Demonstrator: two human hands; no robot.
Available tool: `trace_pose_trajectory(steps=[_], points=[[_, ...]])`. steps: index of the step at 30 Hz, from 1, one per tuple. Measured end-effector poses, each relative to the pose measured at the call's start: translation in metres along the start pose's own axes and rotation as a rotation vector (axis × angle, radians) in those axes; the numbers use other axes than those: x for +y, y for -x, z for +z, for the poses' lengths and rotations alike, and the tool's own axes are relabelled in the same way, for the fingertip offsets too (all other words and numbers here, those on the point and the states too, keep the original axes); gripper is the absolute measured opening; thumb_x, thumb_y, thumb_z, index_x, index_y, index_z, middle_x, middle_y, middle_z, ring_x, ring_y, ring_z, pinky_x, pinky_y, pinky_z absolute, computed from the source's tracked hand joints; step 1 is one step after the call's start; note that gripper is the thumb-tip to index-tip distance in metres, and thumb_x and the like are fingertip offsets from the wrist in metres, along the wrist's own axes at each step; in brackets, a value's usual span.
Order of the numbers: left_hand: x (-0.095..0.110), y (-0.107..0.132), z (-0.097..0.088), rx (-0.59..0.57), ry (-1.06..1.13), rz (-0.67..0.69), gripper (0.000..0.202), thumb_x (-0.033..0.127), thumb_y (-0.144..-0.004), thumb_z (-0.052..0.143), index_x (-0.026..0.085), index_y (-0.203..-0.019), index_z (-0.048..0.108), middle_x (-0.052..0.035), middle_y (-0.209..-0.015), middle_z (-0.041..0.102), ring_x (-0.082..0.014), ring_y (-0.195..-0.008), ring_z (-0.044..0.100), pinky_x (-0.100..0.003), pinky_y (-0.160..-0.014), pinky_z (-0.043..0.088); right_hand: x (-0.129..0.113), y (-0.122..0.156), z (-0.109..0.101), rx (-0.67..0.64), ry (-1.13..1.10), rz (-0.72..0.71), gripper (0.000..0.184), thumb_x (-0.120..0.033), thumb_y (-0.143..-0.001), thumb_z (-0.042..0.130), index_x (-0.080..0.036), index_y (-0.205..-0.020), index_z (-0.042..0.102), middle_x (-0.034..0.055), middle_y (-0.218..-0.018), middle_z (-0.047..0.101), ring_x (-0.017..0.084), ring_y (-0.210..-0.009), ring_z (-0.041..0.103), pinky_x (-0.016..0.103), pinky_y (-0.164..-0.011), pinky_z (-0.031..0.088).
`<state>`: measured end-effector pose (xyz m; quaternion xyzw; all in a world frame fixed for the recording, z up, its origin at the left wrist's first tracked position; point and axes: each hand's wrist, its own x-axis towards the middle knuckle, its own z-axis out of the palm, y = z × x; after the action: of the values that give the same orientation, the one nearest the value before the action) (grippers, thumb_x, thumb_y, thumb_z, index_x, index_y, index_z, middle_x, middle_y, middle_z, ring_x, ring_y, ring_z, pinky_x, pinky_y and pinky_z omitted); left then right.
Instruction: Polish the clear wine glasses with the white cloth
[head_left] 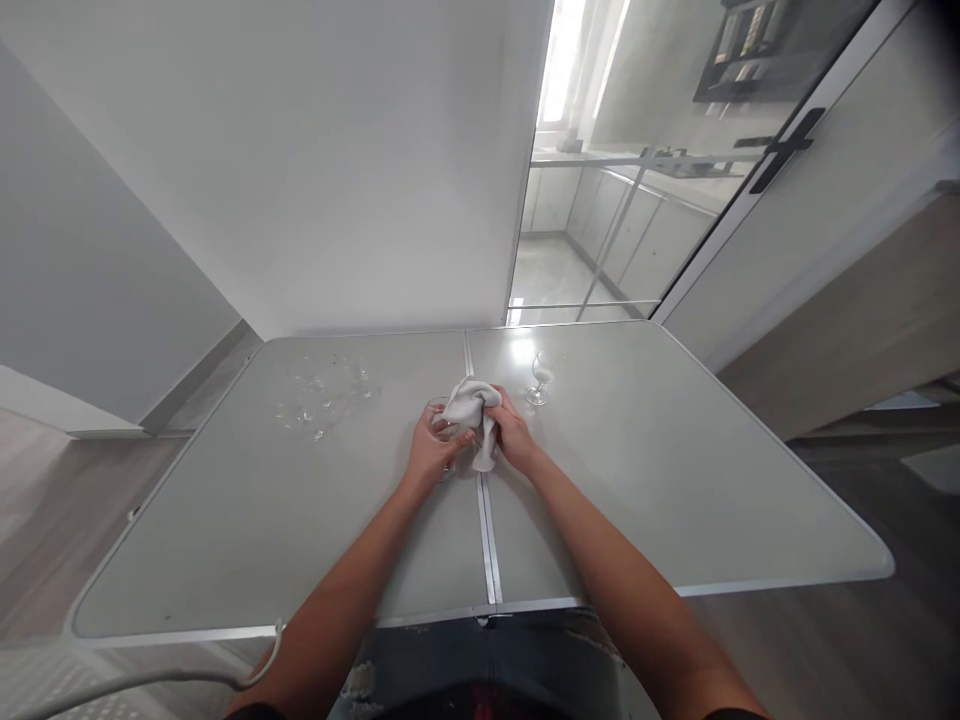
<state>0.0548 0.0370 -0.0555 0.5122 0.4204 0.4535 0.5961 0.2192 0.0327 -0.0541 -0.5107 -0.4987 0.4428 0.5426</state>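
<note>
My left hand (433, 449) is wrapped round a clear glass (438, 421) held just above the middle of the grey folding table (225, 540). My right hand (512, 430) grips a white cloth (471, 410) that is bunched against and over the glass's mouth, with one end hanging down between the hands. A second clear stemmed glass (539, 380) stands upright on the table just to the right of my right hand, apart from it.
Several more clear glasses (322, 392) stand in a group at the table's far left. A white wall is behind the table. A glass sliding door (675, 180) is at the back right. A white cable (150, 682) runs by the near left corner.
</note>
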Motion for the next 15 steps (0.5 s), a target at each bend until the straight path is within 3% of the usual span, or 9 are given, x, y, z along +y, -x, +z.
trace_pose_trajectory(steps=[6, 10, 12, 15], points=[[0.016, -0.001, 0.0, 0.131, -0.09, 0.086, 0.057, 0.044, -0.07, 0.082, 0.024, -0.107, 0.044, 0.0034, -0.079, 0.066, -0.0052, -0.045, 0.051, -0.016, -0.041, 0.036, 0.005, -0.002, -0.006, -0.056, -0.201, 0.149, 0.025, -0.044, -0.084, 0.061, -0.021, -0.092, 0.062, -0.0012, -0.083, 0.063, 0.017, -0.085, 0.056, 0.026, -0.077, 0.045], [0.029, -0.018, -0.018, 0.241, -0.293, 0.275, 0.048, 0.039, -0.074, 0.079, 0.023, -0.106, 0.047, -0.0001, -0.09, 0.063, -0.012, -0.073, 0.066, -0.02, -0.06, 0.049, 0.008, -0.005, -0.009, -0.079, -0.229, 0.348, 0.018, -0.039, -0.082, 0.062, -0.021, -0.078, 0.062, 0.0001, -0.072, 0.063, 0.018, -0.074, 0.057, 0.028, -0.065, 0.045], [0.031, -0.028, -0.03, 0.258, -0.451, 0.317, 0.049, 0.04, -0.074, 0.08, 0.022, -0.107, 0.048, -0.002, -0.095, 0.061, -0.0153, -0.084, 0.066, -0.023, -0.066, 0.05, 0.008, -0.005, -0.011, -0.092, -0.283, 0.436, 0.013, -0.033, -0.079, 0.064, -0.02, -0.077, 0.064, 0.0027, -0.074, 0.066, 0.019, -0.071, 0.059, 0.03, -0.062, 0.046], [0.024, -0.037, -0.043, 0.25, -0.635, 0.321, 0.061, 0.045, -0.077, 0.078, 0.019, -0.122, 0.045, -0.0062, -0.104, 0.057, -0.0144, -0.078, 0.062, -0.027, -0.067, 0.051, 0.004, -0.006, -0.014, -0.094, -0.352, 0.508, 0.013, -0.029, -0.074, 0.07, -0.018, -0.081, 0.068, 0.0071, -0.08, 0.071, 0.022, -0.074, 0.064, 0.032, -0.064, 0.05]])
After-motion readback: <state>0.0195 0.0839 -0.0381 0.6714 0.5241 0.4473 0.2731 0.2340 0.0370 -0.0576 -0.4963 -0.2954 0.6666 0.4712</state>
